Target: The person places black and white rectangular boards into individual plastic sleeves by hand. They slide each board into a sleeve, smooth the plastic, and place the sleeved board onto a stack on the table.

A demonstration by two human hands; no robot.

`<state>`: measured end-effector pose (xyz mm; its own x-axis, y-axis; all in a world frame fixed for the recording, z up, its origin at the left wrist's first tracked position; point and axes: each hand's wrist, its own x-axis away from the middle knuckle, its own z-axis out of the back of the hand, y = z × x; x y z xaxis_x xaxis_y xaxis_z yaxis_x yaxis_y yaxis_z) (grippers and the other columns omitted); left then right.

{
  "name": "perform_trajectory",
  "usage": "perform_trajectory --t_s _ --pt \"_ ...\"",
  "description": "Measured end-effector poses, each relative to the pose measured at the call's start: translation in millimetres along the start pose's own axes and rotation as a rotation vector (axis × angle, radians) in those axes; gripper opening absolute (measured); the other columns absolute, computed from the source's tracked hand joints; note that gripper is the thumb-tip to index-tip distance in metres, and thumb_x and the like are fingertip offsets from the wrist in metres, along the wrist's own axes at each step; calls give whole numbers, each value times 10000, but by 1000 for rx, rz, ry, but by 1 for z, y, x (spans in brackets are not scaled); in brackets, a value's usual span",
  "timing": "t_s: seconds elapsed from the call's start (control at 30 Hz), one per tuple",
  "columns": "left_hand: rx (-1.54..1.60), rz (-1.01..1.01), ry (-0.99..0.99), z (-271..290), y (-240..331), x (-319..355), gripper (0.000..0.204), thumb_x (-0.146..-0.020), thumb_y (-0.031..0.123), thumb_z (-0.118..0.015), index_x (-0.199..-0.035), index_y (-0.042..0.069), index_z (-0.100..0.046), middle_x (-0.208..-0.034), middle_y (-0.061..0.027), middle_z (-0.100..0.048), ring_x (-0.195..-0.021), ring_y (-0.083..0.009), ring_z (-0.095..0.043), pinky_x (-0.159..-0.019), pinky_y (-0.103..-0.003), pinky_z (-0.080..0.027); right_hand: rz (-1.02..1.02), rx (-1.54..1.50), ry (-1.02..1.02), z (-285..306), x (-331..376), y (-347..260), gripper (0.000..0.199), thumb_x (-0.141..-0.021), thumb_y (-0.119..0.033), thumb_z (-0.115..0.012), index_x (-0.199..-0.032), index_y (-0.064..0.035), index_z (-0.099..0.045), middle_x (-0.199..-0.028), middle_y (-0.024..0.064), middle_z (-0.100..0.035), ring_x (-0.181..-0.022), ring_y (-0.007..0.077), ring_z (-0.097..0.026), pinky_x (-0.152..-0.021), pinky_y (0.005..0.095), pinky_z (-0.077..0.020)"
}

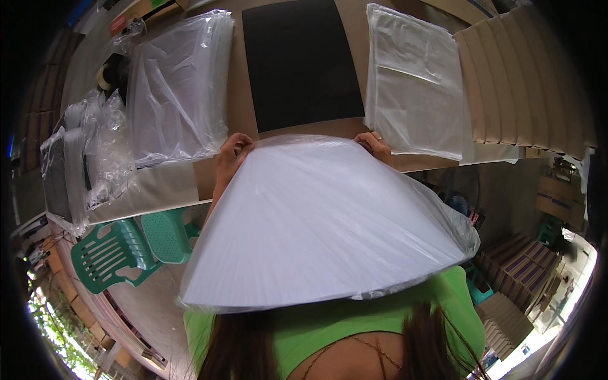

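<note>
A large white sheet inside a clear plastic bag (323, 228) leans from the table edge back toward my chest. My left hand (234, 151) pinches its far left corner, and my right hand (376, 147) grips the far right corner, fingers closed on the plastic. Both forearms are mostly hidden beneath the bagged sheet. Just beyond my hands a black rectangular board (301, 66) lies flat on the table. To its left is a stack of clear plastic bags (180, 95); another stack of clear bags (415, 95) rests right of it, near my right hand.
Crumpled clear plastic (104, 142) lies at the table's left end, with a tape roll (104, 76) behind it. Folded brown cardboard (522, 79) lines the right side. Below the left edge stand a green chair (114, 253) and a green stool (166, 235).
</note>
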<state>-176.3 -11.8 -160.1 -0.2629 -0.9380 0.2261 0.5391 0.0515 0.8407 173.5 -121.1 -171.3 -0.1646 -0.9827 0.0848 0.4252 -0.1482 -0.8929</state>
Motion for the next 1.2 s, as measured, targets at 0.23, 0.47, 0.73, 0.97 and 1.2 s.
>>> perform_trajectory --t_s 0.23,0.47,0.73,0.97,1.2 --pt "-161 -265 22 23 44 38 285 -757 18 -611 -1029 96 -642 -1087 -62 -579 -978 -221 -580 -861 -317 -462 281 332 103 22 13 -22 254 -751 -33 -633 -1003 -69 -621 -1026 96 -538 -926 237 -575 -861 305 -437" --pt "-66 -316 -148 21 49 46 331 -710 107 -652 -1039 110 -685 -1097 -63 -611 -1064 -200 -556 -912 -310 -435 373 -183 -216 10 11 -34 310 -771 -174 -626 -1045 -30 -618 -1045 120 -617 -1046 253 -562 -937 363 -393" --pt "218 -311 -152 3 18 20 258 -768 102 -642 -1021 53 -659 -1033 -81 -624 -944 -162 -583 -829 -266 -454 363 -186 -153 -10 -12 13 266 -798 -111 -599 -1042 -8 -611 -1029 150 -632 -964 281 -595 -869 386 -438" --pt "445 34 136 27 9 24 220 -904 235 -581 -1011 42 -575 -868 26 -578 -779 -49 -494 -669 -215 -388 259 123 -36 -20 -9 1 190 -809 -48 -585 -997 -29 -604 -855 148 -626 -786 298 -590 -722 362 -461" --pt "819 -21 527 133 -28 7 498 -887 183 -588 -1330 47 -406 -1160 10 -533 -1092 -81 -467 -952 -230 -321 97 -51 -20 -26 -12 -27 124 -869 -38 -535 -970 -57 -605 -767 97 -631 -704 219 -586 -652 320 -446"
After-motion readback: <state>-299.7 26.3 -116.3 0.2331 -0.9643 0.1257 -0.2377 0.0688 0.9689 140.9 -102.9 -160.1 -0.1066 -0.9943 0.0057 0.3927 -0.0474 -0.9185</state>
